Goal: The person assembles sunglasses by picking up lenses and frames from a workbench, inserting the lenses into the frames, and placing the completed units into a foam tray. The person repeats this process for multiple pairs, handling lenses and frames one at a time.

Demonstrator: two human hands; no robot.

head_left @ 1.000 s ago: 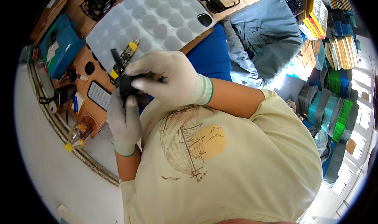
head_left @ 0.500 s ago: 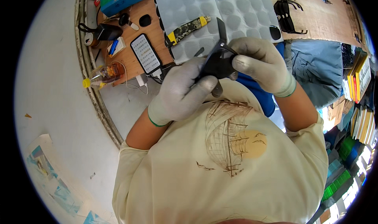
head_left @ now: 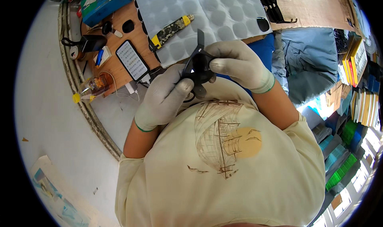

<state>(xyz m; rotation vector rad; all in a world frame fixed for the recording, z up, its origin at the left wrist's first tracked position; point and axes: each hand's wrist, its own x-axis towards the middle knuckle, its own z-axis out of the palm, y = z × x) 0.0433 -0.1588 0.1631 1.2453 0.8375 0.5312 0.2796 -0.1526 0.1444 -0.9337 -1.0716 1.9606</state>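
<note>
- The black glasses (head_left: 200, 56) are up off the bench (head_left: 319, 13), in front of its near edge.
- The left hand (head_left: 161, 97) pinches one side of them; the right hand (head_left: 238, 62) pinches the other.
- I'd guess the job is partway: one arm sticks up, and the glasses aren't put down yet. I can't tell if both lenses are in.
- Another black pair (head_left: 273, 6) lies by the right edge of the white sheet (head_left: 197, 7).
- A dark lens (head_left: 263, 24) sits at that sheet's near right corner.
- A yellow tool (head_left: 171, 32) covers some round spots.
- A phone (head_left: 132, 60) lies at the bench's near edge.
</note>
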